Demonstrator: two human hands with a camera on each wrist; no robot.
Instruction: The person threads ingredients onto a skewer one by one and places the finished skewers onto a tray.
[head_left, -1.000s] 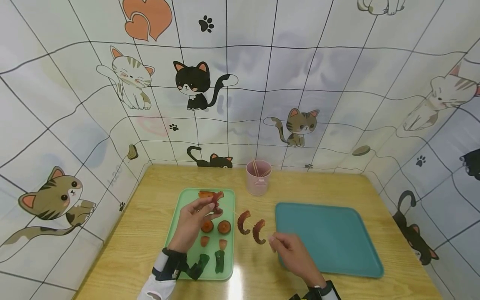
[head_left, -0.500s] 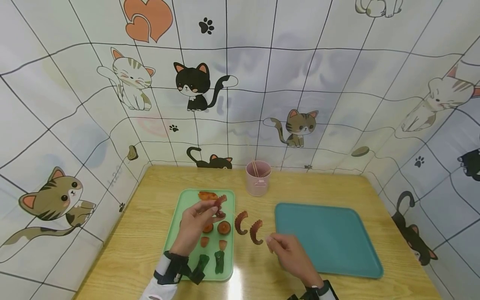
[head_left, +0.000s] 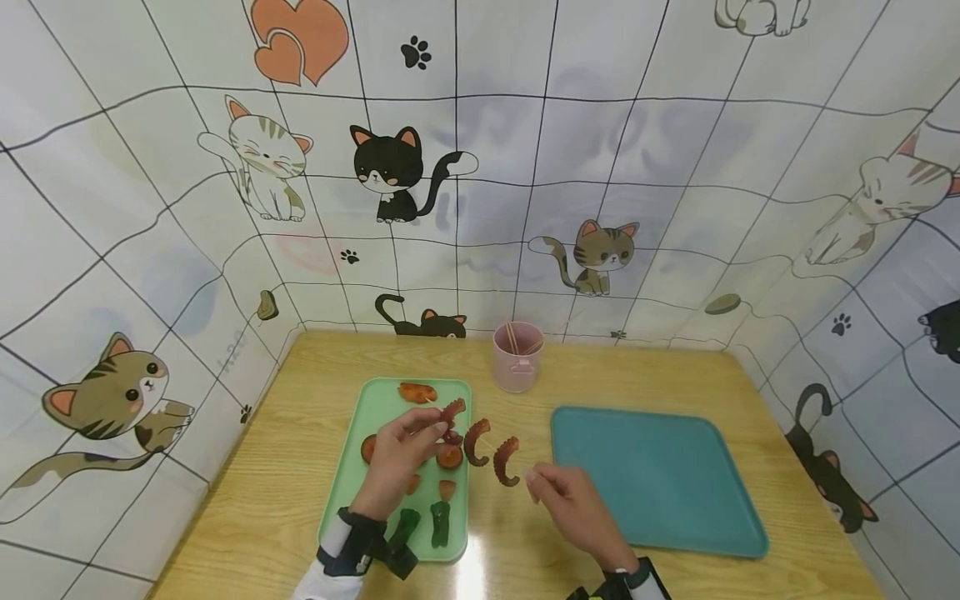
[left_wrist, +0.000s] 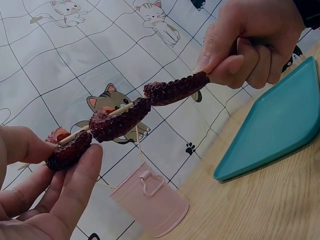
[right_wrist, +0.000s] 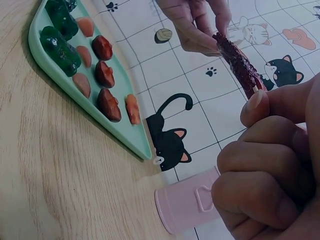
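Observation:
My left hand [head_left: 401, 462] pinches a dark red, curled octopus tentacle piece [head_left: 452, 417] between thumb and fingers, over the green tray's right side. A thin wooden skewer [left_wrist: 122, 109] runs through two more such pieces, a middle one [head_left: 476, 442] and a right one [head_left: 506, 462]. In the left wrist view the skewer also lies at the left piece, and a bit of it shows beyond my thumb. My right hand [head_left: 577, 508] pinches the skewer's other end close to the right piece; its remaining fingers are curled in, and the end itself is mostly hidden.
A green tray [head_left: 382, 404] on the wooden table carries round brown pieces [right_wrist: 105, 74], small pinkish pieces, green pieces [right_wrist: 60, 50] and an orange-brown piece [head_left: 417, 392]. A teal tray [head_left: 652, 483] lies at the right. Behind stands a pink bucket [head_left: 516, 371] holding skewers.
My left hand has shifted right with its tentacle piece, and my right hand slightly left. The two skewered pieces have moved left, closing the gap to the held one.

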